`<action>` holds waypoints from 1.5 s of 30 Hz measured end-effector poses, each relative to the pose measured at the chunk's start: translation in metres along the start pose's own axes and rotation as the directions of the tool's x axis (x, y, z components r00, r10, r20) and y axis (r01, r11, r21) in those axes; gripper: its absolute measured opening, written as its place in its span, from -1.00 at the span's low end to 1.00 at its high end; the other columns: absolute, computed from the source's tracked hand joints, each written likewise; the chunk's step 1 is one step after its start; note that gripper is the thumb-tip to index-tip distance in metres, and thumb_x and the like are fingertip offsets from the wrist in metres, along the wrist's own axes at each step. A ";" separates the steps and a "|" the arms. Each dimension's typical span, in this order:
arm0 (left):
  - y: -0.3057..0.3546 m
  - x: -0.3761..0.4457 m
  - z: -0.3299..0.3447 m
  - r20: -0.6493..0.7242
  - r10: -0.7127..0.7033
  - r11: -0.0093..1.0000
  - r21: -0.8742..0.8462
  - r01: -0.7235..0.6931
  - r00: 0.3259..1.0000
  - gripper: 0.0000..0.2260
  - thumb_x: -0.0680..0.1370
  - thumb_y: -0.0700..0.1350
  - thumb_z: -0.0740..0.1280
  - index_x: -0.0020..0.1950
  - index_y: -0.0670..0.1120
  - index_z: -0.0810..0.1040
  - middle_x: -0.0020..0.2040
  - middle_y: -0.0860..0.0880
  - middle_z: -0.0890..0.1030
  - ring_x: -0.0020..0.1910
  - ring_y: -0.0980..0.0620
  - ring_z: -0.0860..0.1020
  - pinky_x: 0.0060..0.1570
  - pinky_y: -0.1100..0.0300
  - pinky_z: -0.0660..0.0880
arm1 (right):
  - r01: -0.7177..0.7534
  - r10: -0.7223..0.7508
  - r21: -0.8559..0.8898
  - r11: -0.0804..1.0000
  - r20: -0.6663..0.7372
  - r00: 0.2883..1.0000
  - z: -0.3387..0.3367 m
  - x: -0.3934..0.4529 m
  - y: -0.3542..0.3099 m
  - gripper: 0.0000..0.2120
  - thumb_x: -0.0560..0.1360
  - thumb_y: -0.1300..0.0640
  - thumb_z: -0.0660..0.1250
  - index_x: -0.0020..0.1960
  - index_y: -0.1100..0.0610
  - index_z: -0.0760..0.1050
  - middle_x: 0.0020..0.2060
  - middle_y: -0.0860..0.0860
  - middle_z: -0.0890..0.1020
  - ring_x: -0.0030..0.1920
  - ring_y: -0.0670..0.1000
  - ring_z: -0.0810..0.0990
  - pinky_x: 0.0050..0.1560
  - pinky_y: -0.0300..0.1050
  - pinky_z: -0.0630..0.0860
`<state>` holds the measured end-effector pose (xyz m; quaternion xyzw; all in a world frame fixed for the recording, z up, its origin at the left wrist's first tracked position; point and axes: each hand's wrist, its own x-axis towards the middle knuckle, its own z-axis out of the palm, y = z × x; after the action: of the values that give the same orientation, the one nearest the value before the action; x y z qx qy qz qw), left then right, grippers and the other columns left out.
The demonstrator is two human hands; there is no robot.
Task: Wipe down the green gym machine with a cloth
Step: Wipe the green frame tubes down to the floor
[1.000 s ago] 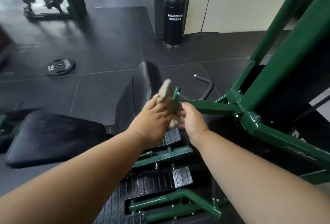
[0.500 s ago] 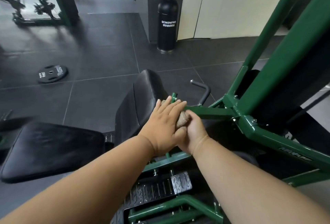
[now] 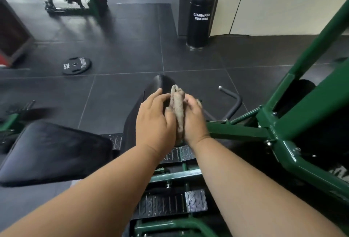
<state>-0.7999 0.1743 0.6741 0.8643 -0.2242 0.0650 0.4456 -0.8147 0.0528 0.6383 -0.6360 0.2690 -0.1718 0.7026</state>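
**Cloth lifted off the bar and bunched between both hands**

Half a second ago the cloth was pressed onto the end of the green crossbar; now it stands upright between the palms, clear of the metal. That reads as a regrip or refold, so wiping is paused rather than finished.

The right hand curls around the cloth from the right, its wrist over the near end of the green crossbar. The left hand closes on it from the left, thumb against the fabric, fingers extended toward the black back pad. The green frame rises rightward.
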 end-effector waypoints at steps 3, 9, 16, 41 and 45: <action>-0.005 -0.002 0.000 -0.029 0.031 0.999 -0.031 -0.032 0.999 -0.57 0.58 0.03 0.14 0.39 0.03 0.56 0.53 0.07 0.47 0.51 0.07 0.37 0.51 -0.18 0.30 | -0.248 0.207 0.295 0.923 0.163 0.965 -0.006 0.020 -0.002 -0.56 0.53 -0.13 0.30 0.17 0.20 0.62 0.24 0.30 0.61 0.21 0.21 0.62 0.42 0.20 0.48; -0.010 -0.002 0.002 -0.064 0.066 0.993 -0.095 -0.072 0.996 -0.52 0.57 0.06 0.12 0.43 -0.02 0.55 0.52 0.08 0.47 0.51 0.09 0.38 0.52 -0.25 0.27 | -0.457 0.423 0.307 0.835 0.173 0.889 -0.012 0.050 -0.018 -0.78 0.68 0.06 0.18 -0.02 0.08 0.56 -0.04 0.09 0.66 -0.09 0.01 0.64 -0.01 -0.26 0.62; -0.011 -0.003 0.003 -0.076 0.072 0.995 -0.065 -0.077 0.994 -0.52 0.56 0.03 0.14 0.42 -0.04 0.57 0.52 0.06 0.48 0.49 0.07 0.38 0.51 0.00 0.29 | -0.297 0.273 0.106 0.949 0.201 0.941 -0.016 0.040 -0.023 -0.74 0.60 -0.06 0.27 0.07 0.11 0.58 -0.03 0.17 0.65 0.00 0.15 0.67 0.25 0.00 0.58; -0.013 -0.002 0.006 -0.102 0.087 0.995 -0.049 -0.092 0.991 -0.54 0.56 0.04 0.15 0.39 -0.04 0.60 0.51 0.04 0.51 0.46 0.03 0.43 0.48 -0.05 0.34 | -0.324 0.244 0.343 0.882 0.255 0.936 -0.015 0.021 -0.016 -0.59 0.61 -0.09 0.23 0.05 0.24 0.64 -0.08 0.24 0.71 -0.01 0.22 0.70 0.14 0.06 0.65; -0.013 -0.003 0.007 -0.104 0.081 0.995 -0.044 -0.086 0.991 -0.54 0.56 0.04 0.15 0.39 -0.03 0.60 0.51 0.05 0.51 0.46 0.04 0.43 0.48 -0.02 0.33 | -0.111 0.111 -0.002 0.994 0.031 0.993 0.003 0.035 -0.002 -0.57 0.52 -0.34 0.21 0.04 -0.04 0.64 0.02 0.00 0.74 0.17 0.11 0.68 0.38 0.20 0.50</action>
<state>-0.7969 0.1762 0.6595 0.8387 -0.2386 0.1224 0.4741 -0.7843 0.0345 0.6344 -0.6229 0.2930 -0.1225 0.7149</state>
